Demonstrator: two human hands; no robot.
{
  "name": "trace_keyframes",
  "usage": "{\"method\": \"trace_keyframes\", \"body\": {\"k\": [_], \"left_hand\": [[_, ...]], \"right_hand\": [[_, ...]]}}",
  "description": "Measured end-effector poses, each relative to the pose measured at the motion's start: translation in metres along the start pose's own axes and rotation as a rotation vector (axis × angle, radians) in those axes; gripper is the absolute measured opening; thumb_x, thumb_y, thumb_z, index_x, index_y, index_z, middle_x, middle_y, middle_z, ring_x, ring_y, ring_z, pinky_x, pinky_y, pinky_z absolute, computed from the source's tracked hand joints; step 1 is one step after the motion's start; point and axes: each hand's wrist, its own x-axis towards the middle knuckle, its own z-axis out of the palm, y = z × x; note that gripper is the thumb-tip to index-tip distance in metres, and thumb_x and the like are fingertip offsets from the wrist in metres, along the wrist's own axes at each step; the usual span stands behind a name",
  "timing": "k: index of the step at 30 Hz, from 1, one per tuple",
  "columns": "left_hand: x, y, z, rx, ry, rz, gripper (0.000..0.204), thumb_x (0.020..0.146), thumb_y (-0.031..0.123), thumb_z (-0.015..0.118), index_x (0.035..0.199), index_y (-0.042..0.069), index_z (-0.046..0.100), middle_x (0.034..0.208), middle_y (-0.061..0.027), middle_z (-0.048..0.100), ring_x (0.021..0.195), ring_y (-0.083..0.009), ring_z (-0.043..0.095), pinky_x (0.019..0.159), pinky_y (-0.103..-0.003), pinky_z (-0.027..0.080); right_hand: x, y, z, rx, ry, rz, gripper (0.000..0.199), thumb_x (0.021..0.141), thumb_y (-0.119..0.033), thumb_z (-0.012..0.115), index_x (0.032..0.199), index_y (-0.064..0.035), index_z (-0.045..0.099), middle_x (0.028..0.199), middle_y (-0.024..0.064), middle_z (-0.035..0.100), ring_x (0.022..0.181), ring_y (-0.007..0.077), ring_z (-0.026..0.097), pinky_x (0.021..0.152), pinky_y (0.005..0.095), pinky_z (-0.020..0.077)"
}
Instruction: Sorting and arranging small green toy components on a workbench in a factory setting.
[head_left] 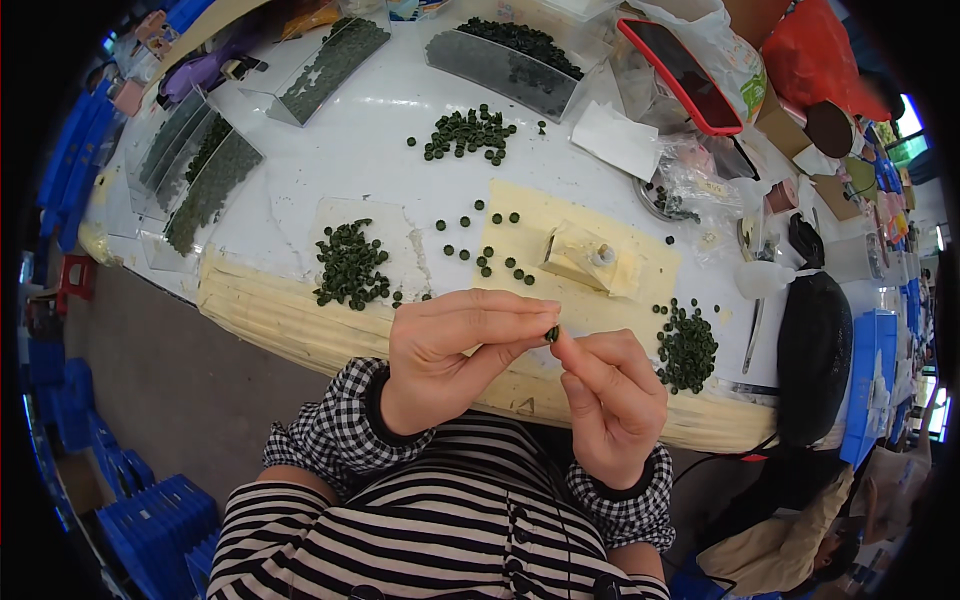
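Fingertips of the bare left hand [435,350] pinch a small dark-green rounded piece [552,334] between both hands; the bare right hand [618,395] meets it with one fingertip, its grip unclear. Heaped dark-green pieces [687,348] lie just right of that hand; a yellowish angular block [580,260] stands beyond.

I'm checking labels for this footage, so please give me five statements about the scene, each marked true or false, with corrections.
1. The left hand pinches a small, dark green piece, with the right hand close beside it. True.
2. A blue tablet lies at the upper right. False: a black-screened phone in a red case is there.
3. A loose pile of small, dark green pieces lies right of the right hand. True.
4. Plain white cuffs cover both wrists. False: they are black-and-white checked fabric cuffs.
5. A pale yellow sheet lies on the white tabletop. True.
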Motion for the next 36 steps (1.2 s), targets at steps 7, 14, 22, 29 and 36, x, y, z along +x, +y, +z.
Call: {"method": "trace_keyframes", "body": {"k": [7, 14, 22, 29, 36], "left_hand": [[-0.0001, 0.0007, -0.0003, 0.017, 0.002, 0.006, 0.020, 0.081, -0.010, 0.068, 0.099, -0.002, 0.071, 0.104, -0.0181, 0.071, 0.093, -0.0225, 0.070, 0.079, -0.027, 0.058], [0.0003, 0.0013, -0.0008, 0.033, -0.014, 0.031, 0.019, 0.081, -0.009, 0.069, 0.098, -0.001, 0.071, 0.103, -0.0183, 0.070, 0.093, -0.0237, 0.071, 0.079, -0.029, 0.058], [0.0002, -0.0005, 0.0011, -0.039, 0.005, -0.024, 0.020, 0.082, -0.005, 0.069, 0.101, 0.000, 0.072, 0.102, -0.0153, 0.071, 0.092, -0.0226, 0.071, 0.078, -0.028, 0.058], [0.0016, 0.0000, -0.0006, 0.006, -0.027, 0.009, 0.019, 0.080, -0.009, 0.070, 0.099, -0.004, 0.070, 0.102, -0.0187, 0.071, 0.091, -0.0224, 0.071, 0.078, -0.027, 0.057], [-0.0008, -0.0018, 0.0016, 0.091, 0.004, 0.090, 0.022, 0.080, -0.007, 0.070, 0.101, -0.002, 0.071, 0.101, -0.0164, 0.071, 0.091, -0.0236, 0.071, 0.076, -0.028, 0.059]], "right_hand": [[-0.0018, -0.0001, 0.0012, 0.026, -0.006, 0.021, 0.036, 0.079, 0.005, 0.069, 0.114, -0.0010, 0.069, 0.088, 0.0073, 0.064, 0.074, 0.0179, 0.056, 0.064, 0.0265, 0.0459], [-0.0047, 0.0006, 0.0003, 0.061, -0.012, 0.036, 0.037, 0.080, 0.005, 0.069, 0.116, -0.0016, 0.069, 0.090, 0.0071, 0.064, 0.074, 0.0176, 0.056, 0.065, 0.0257, 0.0460], [0.0001, -0.0005, -0.0039, 0.028, -0.022, 0.011, 0.038, 0.078, 0.005, 0.070, 0.115, -0.0021, 0.069, 0.089, 0.0071, 0.064, 0.075, 0.0180, 0.056, 0.066, 0.0264, 0.0462], [0.0024, 0.0000, -0.0059, -0.015, -0.024, -0.008, 0.037, 0.077, 0.004, 0.071, 0.113, -0.0021, 0.070, 0.087, 0.0067, 0.064, 0.074, 0.0190, 0.057, 0.065, 0.0272, 0.0463], [0.0025, -0.0030, -0.0079, -0.068, -0.038, -0.015, 0.037, 0.076, 0.004, 0.071, 0.112, -0.0018, 0.070, 0.086, 0.0068, 0.064, 0.073, 0.0197, 0.057, 0.064, 0.0279, 0.0464]]}}
